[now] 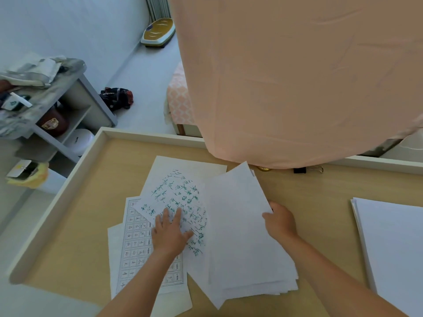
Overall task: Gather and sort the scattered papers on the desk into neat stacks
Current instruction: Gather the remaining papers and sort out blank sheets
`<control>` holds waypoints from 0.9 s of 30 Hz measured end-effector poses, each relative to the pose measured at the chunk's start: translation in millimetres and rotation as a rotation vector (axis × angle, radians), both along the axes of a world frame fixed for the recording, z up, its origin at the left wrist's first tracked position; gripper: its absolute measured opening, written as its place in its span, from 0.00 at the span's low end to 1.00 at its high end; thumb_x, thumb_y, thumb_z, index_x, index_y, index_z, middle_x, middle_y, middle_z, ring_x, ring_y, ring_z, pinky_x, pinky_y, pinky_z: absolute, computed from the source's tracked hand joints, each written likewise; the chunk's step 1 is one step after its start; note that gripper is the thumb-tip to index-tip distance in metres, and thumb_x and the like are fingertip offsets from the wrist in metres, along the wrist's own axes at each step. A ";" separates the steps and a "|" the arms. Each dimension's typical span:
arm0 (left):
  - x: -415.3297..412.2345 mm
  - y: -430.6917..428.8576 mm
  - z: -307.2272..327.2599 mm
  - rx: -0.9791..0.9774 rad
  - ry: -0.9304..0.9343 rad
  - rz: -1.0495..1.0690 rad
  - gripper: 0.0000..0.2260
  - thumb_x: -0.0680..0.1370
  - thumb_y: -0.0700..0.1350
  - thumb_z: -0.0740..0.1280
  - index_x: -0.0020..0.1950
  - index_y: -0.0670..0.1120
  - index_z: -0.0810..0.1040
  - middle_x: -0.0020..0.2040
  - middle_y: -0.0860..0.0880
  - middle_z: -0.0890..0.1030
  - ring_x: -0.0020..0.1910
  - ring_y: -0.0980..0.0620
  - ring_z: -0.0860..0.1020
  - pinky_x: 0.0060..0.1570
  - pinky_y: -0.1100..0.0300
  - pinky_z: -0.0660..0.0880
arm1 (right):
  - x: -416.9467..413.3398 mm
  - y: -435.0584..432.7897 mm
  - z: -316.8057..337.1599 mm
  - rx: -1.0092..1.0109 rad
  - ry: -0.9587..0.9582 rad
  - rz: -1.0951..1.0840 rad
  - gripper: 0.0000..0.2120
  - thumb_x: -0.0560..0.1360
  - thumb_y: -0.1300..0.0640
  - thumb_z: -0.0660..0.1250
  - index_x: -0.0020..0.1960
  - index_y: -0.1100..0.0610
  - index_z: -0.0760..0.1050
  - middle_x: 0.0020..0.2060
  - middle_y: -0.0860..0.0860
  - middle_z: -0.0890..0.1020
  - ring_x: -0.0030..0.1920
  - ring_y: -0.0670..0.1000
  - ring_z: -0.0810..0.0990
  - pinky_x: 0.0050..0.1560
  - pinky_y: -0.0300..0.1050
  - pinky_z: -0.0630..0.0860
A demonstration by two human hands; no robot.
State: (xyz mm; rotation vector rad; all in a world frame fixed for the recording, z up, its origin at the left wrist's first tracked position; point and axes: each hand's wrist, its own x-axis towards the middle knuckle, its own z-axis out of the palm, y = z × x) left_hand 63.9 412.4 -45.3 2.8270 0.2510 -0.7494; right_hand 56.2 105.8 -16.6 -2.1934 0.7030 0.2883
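- The right hand pinches the right edge of a bundle of blank white sheets, thumb on top and the other fingers hidden beneath, so its far end tilts up off the bench while the near end rests fanned and uneven.
- The left hand lies flat with fingers spread, pressing on a sheet covered in green handwriting, which lies skewed over a printed grid sheet of characters and another plain sheet beneath.
- Risk one — the bundle is gripped at a single edge only; the loose lower sheets, already splayed near the front, could slide out and scatter if it is lifted higher or swung.
- Risk two — the bundle's left edge overlaps the handwritten sheet, so pulling it away may drag or crease that page unless the left hand keeps it pinned.
- Risk three — mixing kinds: a squared stack of blank sheets lies well apart at the right, and written pages could get caught up in the blank bundle.
- Farther back, a black binder clip lies near the bench's raised rim, under the hanging peach cloth — the cloth hides part of the bench, so stray sheets there cannot be ruled out.
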 end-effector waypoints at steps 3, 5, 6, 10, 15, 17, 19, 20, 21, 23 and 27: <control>-0.7 16.7 -2.0 -0.045 0.007 0.009 0.38 0.77 0.61 0.66 0.80 0.59 0.46 0.81 0.47 0.39 0.79 0.40 0.40 0.76 0.40 0.50 | 5.2 -6.6 17.6 0.062 -0.050 0.029 0.11 0.76 0.63 0.63 0.41 0.51 0.79 0.36 0.48 0.82 0.37 0.51 0.80 0.36 0.44 0.73; -2.0 25.2 -1.3 -0.065 0.018 -0.029 0.38 0.76 0.58 0.69 0.79 0.61 0.50 0.80 0.47 0.37 0.79 0.42 0.37 0.76 0.40 0.49 | 10.1 -5.4 34.1 0.318 -0.068 0.005 0.11 0.75 0.65 0.66 0.40 0.53 0.81 0.36 0.51 0.85 0.37 0.51 0.82 0.37 0.43 0.76; -4.5 28.9 -0.2 -0.078 0.022 -0.052 0.39 0.75 0.57 0.71 0.79 0.63 0.51 0.80 0.48 0.37 0.79 0.42 0.37 0.76 0.41 0.47 | 13.4 -2.9 41.6 0.414 -0.062 -0.008 0.09 0.75 0.66 0.68 0.42 0.54 0.83 0.38 0.51 0.86 0.38 0.52 0.84 0.38 0.44 0.78; -16.5 34.5 -2.6 -0.315 -0.151 0.054 0.32 0.77 0.46 0.71 0.78 0.55 0.61 0.81 0.46 0.49 0.79 0.45 0.45 0.76 0.47 0.47 | 29.7 21.5 45.2 0.517 0.011 0.038 0.09 0.73 0.66 0.70 0.49 0.55 0.83 0.43 0.51 0.87 0.42 0.54 0.86 0.43 0.49 0.82; -17.8 23.9 17.3 -0.662 -0.296 0.730 0.22 0.82 0.43 0.61 0.76 0.47 0.64 0.74 0.48 0.66 0.73 0.46 0.65 0.70 0.47 0.64 | 40.6 74.8 13.1 0.540 0.074 0.052 0.11 0.73 0.66 0.71 0.54 0.57 0.80 0.49 0.56 0.86 0.48 0.58 0.85 0.53 0.58 0.82; -18.0 23.7 22.0 -0.793 -0.187 0.874 0.24 0.81 0.46 0.63 0.76 0.47 0.63 0.70 0.50 0.69 0.67 0.47 0.71 0.65 0.48 0.71 | 40.2 99.5 3.8 0.504 0.075 0.064 0.12 0.73 0.66 0.69 0.53 0.54 0.79 0.50 0.55 0.85 0.47 0.56 0.84 0.51 0.55 0.82; -16.7 28.6 20.8 -0.830 -0.098 0.899 0.29 0.77 0.48 0.68 0.76 0.48 0.62 0.71 0.49 0.70 0.66 0.45 0.73 0.64 0.44 0.73 | 41.1 120.9 -7.4 0.379 0.063 0.120 0.14 0.73 0.65 0.66 0.54 0.50 0.77 0.50 0.53 0.84 0.48 0.55 0.83 0.50 0.53 0.82; -15.2 31.1 20.9 -0.838 -0.060 0.903 0.29 0.76 0.48 0.70 0.75 0.47 0.64 0.69 0.48 0.71 0.64 0.45 0.74 0.63 0.42 0.74 | 41.6 130.2 -12.0 0.268 0.057 0.155 0.16 0.72 0.63 0.66 0.57 0.49 0.76 0.52 0.52 0.82 0.49 0.55 0.81 0.50 0.53 0.82; -13.2 34.1 20.1 -0.844 -0.038 0.904 0.28 0.75 0.47 0.72 0.72 0.46 0.66 0.65 0.48 0.74 0.61 0.45 0.77 0.61 0.42 0.76 | 42.5 138.0 -16.1 0.152 0.064 0.175 0.19 0.71 0.61 0.64 0.60 0.47 0.75 0.54 0.52 0.80 0.52 0.56 0.79 0.51 0.52 0.81; -8.6 38.1 22.1 -0.841 -0.015 0.909 0.23 0.74 0.43 0.73 0.66 0.45 0.70 0.58 0.48 0.78 0.54 0.47 0.80 0.56 0.45 0.79 | 46.3 149.9 -18.1 0.026 0.116 0.165 0.25 0.71 0.60 0.62 0.66 0.45 0.71 0.58 0.54 0.76 0.56 0.58 0.75 0.51 0.49 0.80; -0.1 46.9 19.0 -0.855 0.028 0.923 0.24 0.75 0.42 0.72 0.68 0.43 0.68 0.57 0.51 0.77 0.54 0.48 0.79 0.58 0.48 0.77 | 51.2 152.3 -14.4 0.006 0.239 0.117 0.30 0.72 0.61 0.61 0.73 0.48 0.63 0.62 0.56 0.74 0.58 0.59 0.76 0.47 0.48 0.77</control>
